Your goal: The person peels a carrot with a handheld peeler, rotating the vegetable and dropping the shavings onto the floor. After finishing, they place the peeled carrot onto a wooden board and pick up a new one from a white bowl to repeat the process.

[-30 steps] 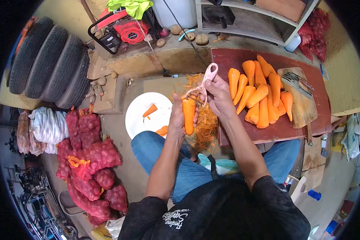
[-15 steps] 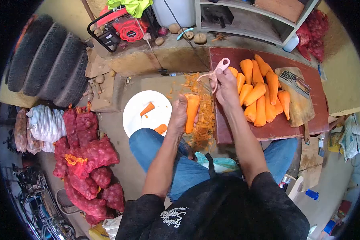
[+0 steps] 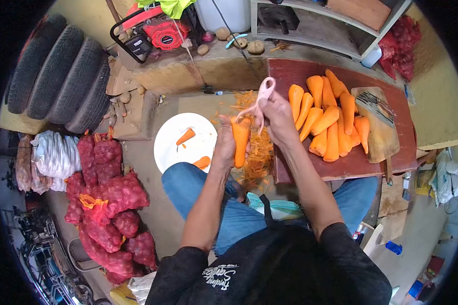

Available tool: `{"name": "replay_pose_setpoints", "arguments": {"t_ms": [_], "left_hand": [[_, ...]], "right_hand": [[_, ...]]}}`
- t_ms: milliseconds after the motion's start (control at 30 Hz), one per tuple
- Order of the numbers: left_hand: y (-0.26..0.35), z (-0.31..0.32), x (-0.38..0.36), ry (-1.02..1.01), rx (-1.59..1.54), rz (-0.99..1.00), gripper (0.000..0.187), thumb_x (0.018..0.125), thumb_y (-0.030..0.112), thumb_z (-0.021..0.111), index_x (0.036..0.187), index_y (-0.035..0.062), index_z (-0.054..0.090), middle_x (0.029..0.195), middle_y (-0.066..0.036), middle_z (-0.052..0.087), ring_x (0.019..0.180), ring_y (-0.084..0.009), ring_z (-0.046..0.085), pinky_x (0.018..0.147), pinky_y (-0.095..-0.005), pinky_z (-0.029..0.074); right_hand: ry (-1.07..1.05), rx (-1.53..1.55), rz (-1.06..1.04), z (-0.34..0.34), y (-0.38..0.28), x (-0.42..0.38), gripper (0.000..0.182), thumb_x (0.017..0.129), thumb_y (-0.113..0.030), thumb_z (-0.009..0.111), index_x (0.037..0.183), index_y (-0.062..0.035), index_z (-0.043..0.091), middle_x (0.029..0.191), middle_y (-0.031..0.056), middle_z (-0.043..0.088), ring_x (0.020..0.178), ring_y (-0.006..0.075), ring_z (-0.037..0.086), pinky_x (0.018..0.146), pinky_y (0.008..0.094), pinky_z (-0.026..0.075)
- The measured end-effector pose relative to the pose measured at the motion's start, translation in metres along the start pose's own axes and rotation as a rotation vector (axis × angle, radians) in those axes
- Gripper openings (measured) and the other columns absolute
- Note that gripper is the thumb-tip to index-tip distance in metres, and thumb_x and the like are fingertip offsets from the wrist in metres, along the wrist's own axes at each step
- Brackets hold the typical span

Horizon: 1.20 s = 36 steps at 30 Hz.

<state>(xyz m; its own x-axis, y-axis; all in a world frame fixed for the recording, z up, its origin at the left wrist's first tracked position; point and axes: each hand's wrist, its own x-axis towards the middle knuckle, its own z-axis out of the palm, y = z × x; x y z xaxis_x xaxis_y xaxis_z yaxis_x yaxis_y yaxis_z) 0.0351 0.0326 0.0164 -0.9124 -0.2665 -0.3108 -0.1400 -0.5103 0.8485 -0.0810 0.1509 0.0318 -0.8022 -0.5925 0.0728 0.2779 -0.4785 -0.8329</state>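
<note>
Head view: left hand point(image 3: 225, 145) wraps a carrot point(image 3: 240, 140), upright over the knees, just off the near-left edge of the red surface point(image 3: 341, 170). Right hand point(image 3: 277, 118) grips a pink peeler point(image 3: 259, 100), blade at the carrot's top. Peelings point(image 3: 259, 155) lie below. Peeled carrots point(image 3: 328, 119) crowd the surface; a white plate point(image 3: 173, 147) sits left, open floor around it.

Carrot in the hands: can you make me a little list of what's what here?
left hand: holds a carrot, upright
right hand: holds a pink peeler at the carrot's top
peels: heaped on the floor under the hands
pile: peeled carrots on a red board
plate: white, on the floor, with carrot bits
sacks: red mesh, to the left
tyres: stacked, far left
</note>
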Motion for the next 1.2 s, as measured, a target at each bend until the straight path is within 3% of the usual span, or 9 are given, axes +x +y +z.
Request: {"name": "replay_pose_setpoints", "arguments": {"t_ms": [100, 267, 400, 533, 667, 900, 1033, 1167, 1200], "left_hand": [[-0.002, 0.002, -0.001, 0.017, 0.006, 0.047, 0.083, 0.088, 0.082, 0.026, 0.098, 0.005, 0.057, 0.069, -0.005, 0.057, 0.047, -0.0124, 0.056, 0.037, -0.0248, 0.046], [0.001, 0.001, -0.002, 0.033, -0.012, 0.005, 0.082, 0.088, 0.081, 0.027, 0.097, 0.0053, 0.058, 0.07, -0.006, 0.057, 0.048, -0.0126, 0.056, 0.039, -0.0242, 0.046], [-0.004, -0.002, 0.001, 0.023, -0.006, 0.041, 0.082, 0.089, 0.08, 0.026, 0.098, 0.0051, 0.059, 0.069, -0.005, 0.057, 0.047, -0.0126, 0.055, 0.039, -0.0241, 0.046], [-0.002, -0.005, 0.003, 0.011, -0.058, 0.035, 0.082, 0.089, 0.08, 0.027, 0.097, 0.0041, 0.059, 0.068, -0.005, 0.057, 0.046, -0.0129, 0.055, 0.039, -0.024, 0.046], [0.0, 0.0, 0.003, 0.009, -0.013, 0.023, 0.082, 0.089, 0.079, 0.028, 0.096, 0.0038, 0.058, 0.069, -0.006, 0.057, 0.046, -0.0132, 0.055, 0.04, -0.024, 0.047], [0.006, -0.002, 0.002, -0.061, -0.173, -0.026, 0.084, 0.089, 0.081, 0.027, 0.098, 0.0032, 0.055, 0.072, -0.008, 0.057, 0.043, -0.0148, 0.052, 0.036, -0.0265, 0.046], [0.01, -0.004, -0.002, -0.209, -0.339, -0.093, 0.088, 0.085, 0.085, 0.028, 0.11, 0.0052, 0.056, 0.073, -0.008, 0.057, 0.044, -0.0151, 0.055, 0.034, -0.0275, 0.047], [0.0, -0.012, 0.003, -0.199, -0.38, -0.119, 0.089, 0.085, 0.085, 0.029, 0.114, 0.0051, 0.055, 0.074, -0.009, 0.057, 0.044, -0.0156, 0.055, 0.034, -0.0269, 0.048], [0.0, -0.011, 0.006, -0.19, -0.392, -0.113, 0.089, 0.085, 0.085, 0.03, 0.115, 0.005, 0.055, 0.074, -0.009, 0.057, 0.043, -0.0158, 0.055, 0.034, -0.027, 0.048]], "right_hand": [[0.203, 0.161, -0.146, -0.011, -0.011, 0.015, 0.017, 0.098, -0.015, 0.061, 0.108, -0.0027, 0.055, 0.082, 0.0038, 0.062, 0.061, 0.0101, 0.058, 0.053, 0.0236, 0.048], [-0.076, 0.001, 0.03, 0.003, -0.004, -0.002, 0.011, 0.099, -0.011, 0.057, 0.107, -0.0042, 0.052, 0.083, 0.0056, 0.062, 0.061, 0.0107, 0.058, 0.053, 0.0237, 0.048], [0.219, 0.18, -0.136, -0.021, -0.004, 0.023, 0.02, 0.096, -0.014, 0.062, 0.111, -0.0023, 0.054, 0.085, 0.005, 0.062, 0.065, 0.0106, 0.059, 0.053, 0.0237, 0.049], [-0.074, 0.003, 0.069, 0.013, -0.012, -0.009, 0.016, 0.098, -0.012, 0.059, 0.109, -0.0021, 0.053, 0.086, 0.0062, 0.063, 0.065, 0.0098, 0.059, 0.052, 0.0242, 0.048], [0.146, 0.095, -0.122, -0.006, 0.01, 0.016, 0.017, 0.099, -0.013, 0.059, 0.111, -0.0027, 0.052, 0.086, 0.0072, 0.064, 0.062, 0.0094, 0.056, 0.053, 0.0237, 0.047], [0.022, 0.092, 0.053, -0.008, -0.003, 0.008, 0.014, 0.1, -0.013, 0.057, 0.109, -0.0024, 0.053, 0.082, 0.0049, 0.061, 0.061, 0.0108, 0.056, 0.053, 0.0239, 0.047], [0.153, 0.193, -0.069, -0.008, -0.008, 0.025, 0.013, 0.1, -0.012, 0.057, 0.108, -0.0028, 0.054, 0.079, 0.0049, 0.061, 0.059, 0.0102, 0.056, 0.053, 0.0238, 0.047], [-0.021, 0.076, 0.04, 0.005, -0.006, 0.009, 0.015, 0.099, -0.015, 0.06, 0.106, -0.0038, 0.054, 0.078, 0.0036, 0.061, 0.057, 0.0094, 0.054, 0.052, 0.0233, 0.046], [0.061, 0.1, 0.033, 0.005, -0.002, 0.014, 0.017, 0.098, -0.016, 0.062, 0.106, -0.0041, 0.053, 0.079, 0.0043, 0.062, 0.056, 0.0096, 0.055, 0.052, 0.0226, 0.046]]}}
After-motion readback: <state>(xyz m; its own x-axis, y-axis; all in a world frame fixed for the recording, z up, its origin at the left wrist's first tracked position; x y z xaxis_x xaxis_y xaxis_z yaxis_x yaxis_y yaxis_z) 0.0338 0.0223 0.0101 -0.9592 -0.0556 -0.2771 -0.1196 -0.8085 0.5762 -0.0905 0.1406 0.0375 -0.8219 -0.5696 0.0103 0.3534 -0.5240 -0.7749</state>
